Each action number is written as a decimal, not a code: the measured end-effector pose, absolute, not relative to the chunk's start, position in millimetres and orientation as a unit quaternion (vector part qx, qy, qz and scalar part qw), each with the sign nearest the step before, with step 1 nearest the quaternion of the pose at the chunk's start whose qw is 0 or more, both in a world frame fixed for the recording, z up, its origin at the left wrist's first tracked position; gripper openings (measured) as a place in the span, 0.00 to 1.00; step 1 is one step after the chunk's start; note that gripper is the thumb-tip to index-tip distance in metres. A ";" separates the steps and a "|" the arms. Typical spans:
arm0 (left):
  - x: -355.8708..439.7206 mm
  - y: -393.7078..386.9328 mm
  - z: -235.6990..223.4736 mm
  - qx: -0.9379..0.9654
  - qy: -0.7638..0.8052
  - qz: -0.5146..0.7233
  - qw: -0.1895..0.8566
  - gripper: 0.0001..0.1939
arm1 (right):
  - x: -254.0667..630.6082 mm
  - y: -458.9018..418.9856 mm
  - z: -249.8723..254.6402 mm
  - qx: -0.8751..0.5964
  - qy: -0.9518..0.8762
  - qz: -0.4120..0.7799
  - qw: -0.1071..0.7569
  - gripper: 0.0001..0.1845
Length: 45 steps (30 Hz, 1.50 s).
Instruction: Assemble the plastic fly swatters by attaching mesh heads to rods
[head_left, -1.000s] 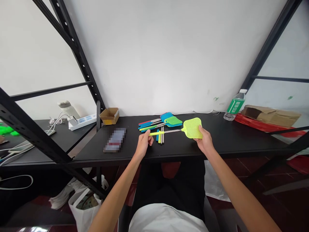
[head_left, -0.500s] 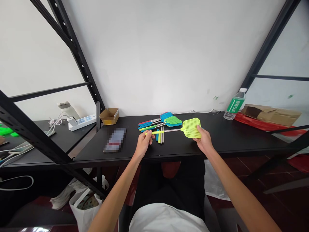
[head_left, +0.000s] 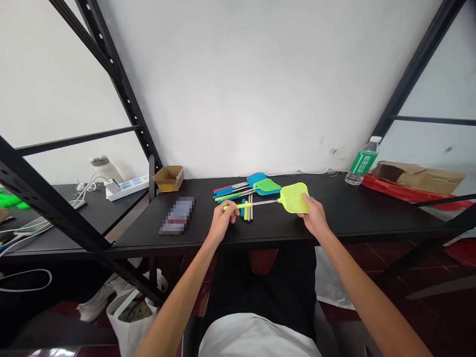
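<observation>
A yellow-green fly swatter (head_left: 294,198) is held level above the black table, its metal rod pointing right from the handle. My left hand (head_left: 224,218) grips the handle end with closed fingers. My right hand (head_left: 314,216) pinches the right edge of the perforated head, thumb on top and the other fingers underneath. Just beyond lies a pile of fly swatters in blue, green and red, with a green swatter head (head_left: 267,186) on top. Between my hands, several loose handles and rods (head_left: 246,212) lie side by side, partly behind the held swatter.
On the black table (head_left: 357,213) a phone-like item (head_left: 177,215), blurred out, lies left of my hands. Behind it is a small open cardboard box (head_left: 169,179). A water bottle (head_left: 363,161) and a cardboard package (head_left: 416,177) on red plastic stand at right. Black shelf posts (head_left: 122,89) frame both sides.
Hardly anything differs. The swatter and both hands stay almost in the same place, with the swatter's head very slightly lower.
</observation>
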<state>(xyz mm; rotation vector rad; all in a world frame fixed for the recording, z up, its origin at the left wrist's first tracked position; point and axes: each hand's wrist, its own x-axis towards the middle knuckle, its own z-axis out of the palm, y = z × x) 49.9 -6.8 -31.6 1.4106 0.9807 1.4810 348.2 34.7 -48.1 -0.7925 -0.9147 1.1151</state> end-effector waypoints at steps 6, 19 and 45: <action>50.2 -8.6 -28.8 0.590 0.399 0.573 0.406 0.17 | 347.2 34.4 -47.0 -0.354 -0.400 0.496 0.685 0.19; 47.4 -3.9 -34.8 0.583 0.392 0.575 0.420 0.15 | 346.7 34.7 -47.4 -0.361 -0.406 0.488 0.683 0.19; 50.2 -5.3 -33.2 0.586 0.397 0.577 0.407 0.14 | 347.6 35.9 -48.2 -0.358 -0.406 0.487 0.685 0.18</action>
